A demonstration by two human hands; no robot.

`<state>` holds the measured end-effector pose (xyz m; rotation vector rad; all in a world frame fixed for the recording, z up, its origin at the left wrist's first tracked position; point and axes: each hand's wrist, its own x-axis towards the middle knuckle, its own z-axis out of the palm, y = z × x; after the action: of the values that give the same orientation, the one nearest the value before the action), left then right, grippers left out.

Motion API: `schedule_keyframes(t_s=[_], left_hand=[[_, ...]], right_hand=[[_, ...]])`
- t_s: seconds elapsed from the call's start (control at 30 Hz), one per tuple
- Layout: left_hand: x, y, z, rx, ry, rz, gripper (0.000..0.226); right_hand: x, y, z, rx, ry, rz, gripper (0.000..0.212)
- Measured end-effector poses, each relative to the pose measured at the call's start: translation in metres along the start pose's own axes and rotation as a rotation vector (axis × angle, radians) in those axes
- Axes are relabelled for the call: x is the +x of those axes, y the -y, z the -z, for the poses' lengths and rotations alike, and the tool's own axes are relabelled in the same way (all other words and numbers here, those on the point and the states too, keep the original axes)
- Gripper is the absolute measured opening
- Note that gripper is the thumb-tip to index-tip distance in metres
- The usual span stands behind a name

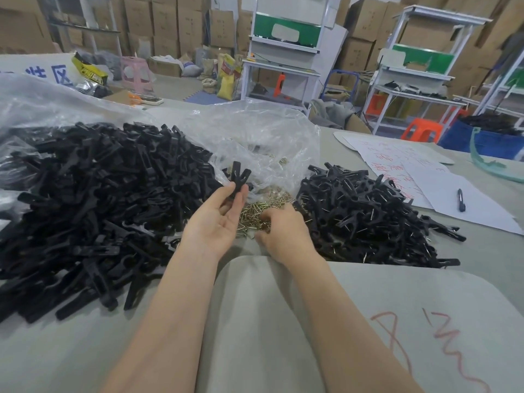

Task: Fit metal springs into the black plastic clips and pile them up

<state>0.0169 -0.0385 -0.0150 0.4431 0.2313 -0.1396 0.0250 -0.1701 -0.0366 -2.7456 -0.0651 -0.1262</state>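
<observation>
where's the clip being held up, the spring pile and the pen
held black plastic clip [237, 180]: head view, where its two halves cross
metal spring pile [253, 215]: head view, middle of heap
pen [460, 200]: head view, mid barrel
</observation>
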Motion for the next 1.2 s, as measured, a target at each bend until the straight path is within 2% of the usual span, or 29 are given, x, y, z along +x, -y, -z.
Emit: schedule_keyframes(t_s=[0.1,0.17,0.23,0.33,0.47,0.7,0.77,0.87,0.93,1.07,1.2], left_hand=[[0.0,-0.001,0.002,-0.003,0.009,-0.007,0.01],[0.001,0.001,0.002,0.081,-0.001,-0.013,0.009],[0.001,0.001,0.002,0.166,-0.023,-0.024,0.009],[0.003,0.002,0.0,0.161,-0.026,-0.01,0.008],[0.0,0.003,-0.001,0.138,-0.018,0.023,0.008],[0.002,0.004,0.001,0.231,-0.023,-0.055,0.005],[0.003,0.008,0.001,0.429,-0.012,-0.146,0.009],[0.003,0.017,0.004,1.109,-0.049,-0.444,0.011],[0.002,0.022,0.006,1.432,-0.033,-0.565,0.013],[0.003,0.028,0.01,1.678,0.055,-0.643,0.016],[0.006,0.03,0.013,1.782,0.082,-0.725,0.018]], right_hand=[[0.002,0.002,-0.007,0.019,-0.113,0.031,0.024],[0.004,0.0,-0.007,0.093,-0.164,0.036,0.018],[0.005,-0.003,-0.005,0.207,-0.224,0.028,0.017],[0.006,-0.009,0.003,0.439,-0.3,-0.012,0.015],[0.01,-0.014,0.013,0.683,-0.279,-0.07,0.007],[0.011,-0.01,0.029,0.944,-0.207,-0.099,0.008],[0.008,-0.012,0.032,0.975,-0.178,-0.098,0.006],[0.002,-0.017,0.035,1.021,-0.196,-0.092,0.012],[-0.001,-0.021,0.035,1.059,-0.228,-0.103,0.011],[-0.007,-0.028,0.031,1.077,-0.318,-0.145,0.006],[-0.009,-0.028,0.029,0.983,-0.32,-0.144,0.011]])
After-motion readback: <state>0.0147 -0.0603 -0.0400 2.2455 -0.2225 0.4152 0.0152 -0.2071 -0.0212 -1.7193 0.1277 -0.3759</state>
